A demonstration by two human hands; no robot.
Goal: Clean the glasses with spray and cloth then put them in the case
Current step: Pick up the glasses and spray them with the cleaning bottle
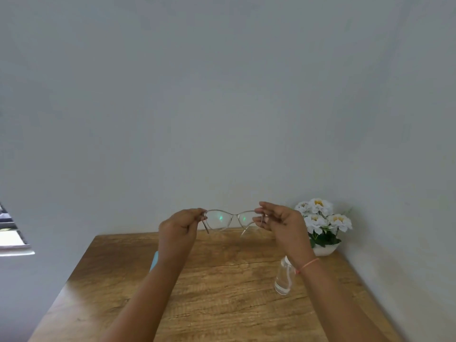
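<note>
Above the wooden worktop (222, 280) we hold clear-framed glasses (229, 219) up, left hand (179, 227) and right hand (278, 219) each pinching a hinge end; a spray bottle (285, 277) stands near right.

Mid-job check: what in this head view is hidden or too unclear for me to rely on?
- Head view: light-blue object, mostly hidden behind the left forearm; cloth or case, cannot tell.
- Head view: spray bottle, its top covered by the right wrist.
- Head view: glasses, frame ends covered by the left hand and right hand; lens smudges too small to judge.
</note>
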